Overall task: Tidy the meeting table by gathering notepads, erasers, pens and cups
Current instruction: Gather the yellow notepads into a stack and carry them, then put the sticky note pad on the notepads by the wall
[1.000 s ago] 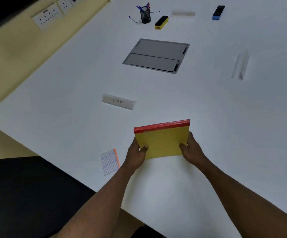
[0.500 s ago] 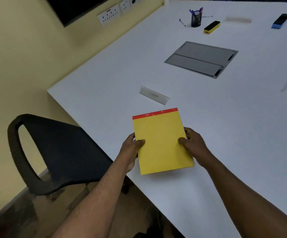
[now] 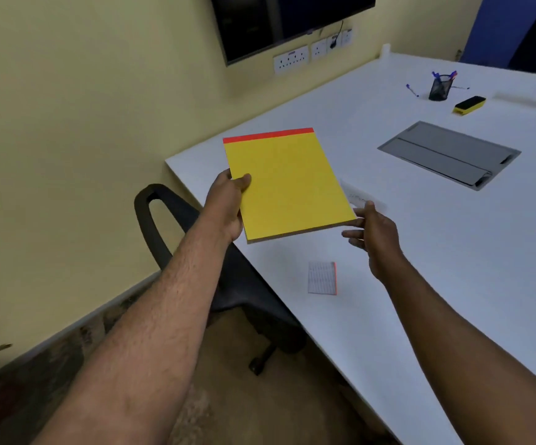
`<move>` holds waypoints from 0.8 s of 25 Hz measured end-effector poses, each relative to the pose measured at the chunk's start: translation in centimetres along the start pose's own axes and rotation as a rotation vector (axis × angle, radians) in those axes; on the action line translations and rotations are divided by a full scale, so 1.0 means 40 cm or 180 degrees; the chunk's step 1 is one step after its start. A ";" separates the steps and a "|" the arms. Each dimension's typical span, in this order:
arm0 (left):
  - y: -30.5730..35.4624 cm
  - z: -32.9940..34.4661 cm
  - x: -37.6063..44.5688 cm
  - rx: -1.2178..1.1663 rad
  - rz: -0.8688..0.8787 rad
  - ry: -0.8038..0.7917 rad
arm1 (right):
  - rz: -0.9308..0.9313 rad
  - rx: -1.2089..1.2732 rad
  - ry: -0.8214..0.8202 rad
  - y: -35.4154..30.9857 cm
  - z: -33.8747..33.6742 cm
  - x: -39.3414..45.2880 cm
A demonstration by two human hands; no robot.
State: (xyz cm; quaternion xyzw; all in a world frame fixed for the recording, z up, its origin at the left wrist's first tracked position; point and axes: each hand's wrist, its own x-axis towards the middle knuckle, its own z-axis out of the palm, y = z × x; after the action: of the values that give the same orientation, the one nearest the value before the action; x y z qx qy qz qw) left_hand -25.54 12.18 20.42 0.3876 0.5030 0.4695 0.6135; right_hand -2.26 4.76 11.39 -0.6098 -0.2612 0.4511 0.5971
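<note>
A yellow notepad (image 3: 287, 184) with a red top strip is held in the air above the table's near-left corner. My left hand (image 3: 226, 205) grips its left edge, thumb on top. My right hand (image 3: 372, 232) is at the pad's lower right corner with fingers spread and relaxed, barely touching it. A small lined notepad (image 3: 322, 278) with an orange edge lies on the white table (image 3: 452, 268) below. At the far end stand a black mesh pen cup (image 3: 438, 88) with pens, a loose pen (image 3: 412, 90) and a yellow-and-black eraser (image 3: 468, 105).
A grey cable hatch (image 3: 449, 154) is set into the table. A clear name stand (image 3: 361, 197) lies behind the pad. A black office chair (image 3: 202, 248) stands left of the table. Wall sockets (image 3: 292, 62) and a dark screen (image 3: 279, 20) are on the yellow wall.
The yellow notepad has been lifted off the table and carried left. My right hand has loosened its grip on the pad's edge. The view has swung left and the small lined pad has reappeared.
</note>
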 end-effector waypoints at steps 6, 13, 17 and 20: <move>0.136 -0.291 -0.005 -0.0344 0.0088 0.0295 | -0.0060 -0.1799 0.0192 0.201 0.107 -0.032; 0.182 -0.474 0.133 -0.0516 -0.0060 0.0400 | 0.0625 -0.3514 0.0265 0.367 0.137 -0.016; 0.191 -0.519 0.297 -0.0422 -0.0132 0.0290 | 0.0919 -0.3609 0.0653 0.405 0.174 0.062; 0.205 -0.545 0.390 -0.0430 -0.0146 0.0224 | 0.1082 -0.3760 0.0804 0.430 0.197 0.096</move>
State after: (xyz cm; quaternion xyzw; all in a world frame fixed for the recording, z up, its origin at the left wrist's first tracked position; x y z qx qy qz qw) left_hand -47.64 29.43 20.02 0.3168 0.5002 0.5016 0.6308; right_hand -11.08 9.33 -5.16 -0.9184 -0.2932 0.2437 0.1056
